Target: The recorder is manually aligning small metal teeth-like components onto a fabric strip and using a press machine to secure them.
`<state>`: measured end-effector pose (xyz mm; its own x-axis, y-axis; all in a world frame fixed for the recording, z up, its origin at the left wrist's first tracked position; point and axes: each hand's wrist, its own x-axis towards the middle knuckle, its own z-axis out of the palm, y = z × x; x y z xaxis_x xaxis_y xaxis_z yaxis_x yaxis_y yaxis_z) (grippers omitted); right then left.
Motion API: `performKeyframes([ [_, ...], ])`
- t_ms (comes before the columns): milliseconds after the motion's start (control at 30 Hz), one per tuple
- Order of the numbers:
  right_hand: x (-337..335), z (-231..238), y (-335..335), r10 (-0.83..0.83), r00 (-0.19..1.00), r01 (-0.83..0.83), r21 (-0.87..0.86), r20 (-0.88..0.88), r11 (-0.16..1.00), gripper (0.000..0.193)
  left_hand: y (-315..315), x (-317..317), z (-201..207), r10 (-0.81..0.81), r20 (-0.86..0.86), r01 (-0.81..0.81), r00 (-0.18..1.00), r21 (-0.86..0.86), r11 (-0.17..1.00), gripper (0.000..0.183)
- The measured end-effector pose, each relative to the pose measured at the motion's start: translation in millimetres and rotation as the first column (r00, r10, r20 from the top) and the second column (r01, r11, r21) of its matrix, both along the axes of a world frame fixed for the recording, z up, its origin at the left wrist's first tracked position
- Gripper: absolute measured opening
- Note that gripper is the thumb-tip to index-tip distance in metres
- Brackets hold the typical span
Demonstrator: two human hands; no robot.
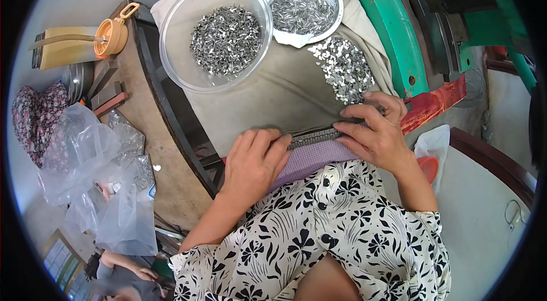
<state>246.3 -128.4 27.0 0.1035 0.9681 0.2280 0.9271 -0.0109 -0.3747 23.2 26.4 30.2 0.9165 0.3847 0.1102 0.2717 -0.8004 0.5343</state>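
Observation:
A narrow row of small dark-grey metal pieces [313,138] lies close in front of me, along the far edge of a purple checked cloth [319,156]. My left hand [253,161] is closed at the left end of this row, its fingers bent and held together. At the other end, my right hand [376,133] has its thumb and forefinger on either side of the row, the other fingers curled above. Just beyond the right hand, a loose pile of small flat shiny metal pieces [345,70] spreads over the grey-brown cloth [268,93].
Farther off stand a clear plastic bowl [171,64] of small metal parts and a paper-lined round dish [340,13] of thin metal pins. A green machine [384,25] rises at the right. Plastic bags [85,156] and an orange cup [114,38] are left; another person [128,269] sits lower left.

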Motion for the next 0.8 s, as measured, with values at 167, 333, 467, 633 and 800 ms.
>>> performKeyframes([
  [167,-0.8,10.2,-6.0,0.039,0.999,-0.040,-0.052,-0.021,0.998,0.029,-1.8,-3.0,10.3,-0.047,0.006,0.047,0.999,0.026,0.999,0.030],
  [333,-0.8,18.2,0.9,-0.020,1.000,0.020,0.021,0.003,1.000,0.028,4.6,0.1,17.5,0.040,0.107,-0.034,0.993,-0.058,0.998,0.030],
  [467,2.7,4.2,14.8,-0.014,0.998,0.012,0.037,0.061,0.999,0.028,10.8,3.7,-2.8,0.062,0.051,-0.059,0.997,-0.063,0.996,0.031],
  [633,1.1,-1.0,7.2,-0.019,0.999,0.018,0.027,0.029,0.999,0.028,1.9,-5.0,-5.0,0.096,0.037,-0.093,0.995,-0.064,0.994,0.032],
  [800,-4.1,5.9,-8.9,0.028,1.000,-0.027,-0.077,0.009,0.997,0.029,-11.4,-12.7,3.2,0.019,0.015,-0.019,1.000,0.002,1.000,0.033],
])
